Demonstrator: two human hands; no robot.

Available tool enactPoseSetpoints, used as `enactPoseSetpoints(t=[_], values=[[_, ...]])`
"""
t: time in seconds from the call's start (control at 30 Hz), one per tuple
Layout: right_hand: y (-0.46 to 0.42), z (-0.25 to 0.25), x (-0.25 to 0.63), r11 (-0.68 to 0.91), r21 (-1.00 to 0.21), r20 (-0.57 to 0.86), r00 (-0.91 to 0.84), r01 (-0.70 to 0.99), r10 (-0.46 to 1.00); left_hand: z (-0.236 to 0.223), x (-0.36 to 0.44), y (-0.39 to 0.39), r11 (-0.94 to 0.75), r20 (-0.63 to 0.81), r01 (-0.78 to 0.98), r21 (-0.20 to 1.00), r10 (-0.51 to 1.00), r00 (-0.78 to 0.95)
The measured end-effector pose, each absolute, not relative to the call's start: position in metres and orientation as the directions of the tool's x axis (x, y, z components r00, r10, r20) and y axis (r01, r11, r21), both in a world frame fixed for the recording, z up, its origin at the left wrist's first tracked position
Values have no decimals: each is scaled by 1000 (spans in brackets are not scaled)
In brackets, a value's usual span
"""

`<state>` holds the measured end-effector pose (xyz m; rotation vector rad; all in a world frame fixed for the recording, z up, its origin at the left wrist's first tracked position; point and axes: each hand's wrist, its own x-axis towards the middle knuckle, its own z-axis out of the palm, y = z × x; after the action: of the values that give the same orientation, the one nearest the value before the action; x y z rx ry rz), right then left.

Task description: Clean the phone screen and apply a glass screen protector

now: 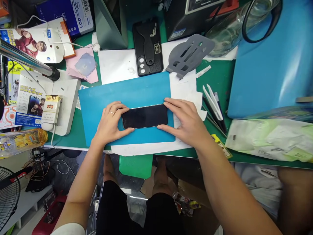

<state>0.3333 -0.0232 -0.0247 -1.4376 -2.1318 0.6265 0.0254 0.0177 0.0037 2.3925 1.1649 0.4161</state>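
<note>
Bottle [36, 138]: contents unclear. Phone [145, 116] lies between left hand [110, 122] and right hand [188, 123], each grasping 1 end by its edges.

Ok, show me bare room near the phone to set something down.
On the blue mat, between the phone and the black phone case; a narrower strip between the phone and the white paper nearest you. Green tabletop shows bare between the gray slotted plate, the pens and the large blue sheet. Crowded: the left side, around the small box.
</note>
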Motion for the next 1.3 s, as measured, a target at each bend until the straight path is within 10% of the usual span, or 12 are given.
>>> enactPoseSetpoints(t=[1.3], values=[[-25, -22, 333, 294, -654, 130, -280, 697, 951, 4, 28, 17, -538, 67, 663, 521, 800, 597]])
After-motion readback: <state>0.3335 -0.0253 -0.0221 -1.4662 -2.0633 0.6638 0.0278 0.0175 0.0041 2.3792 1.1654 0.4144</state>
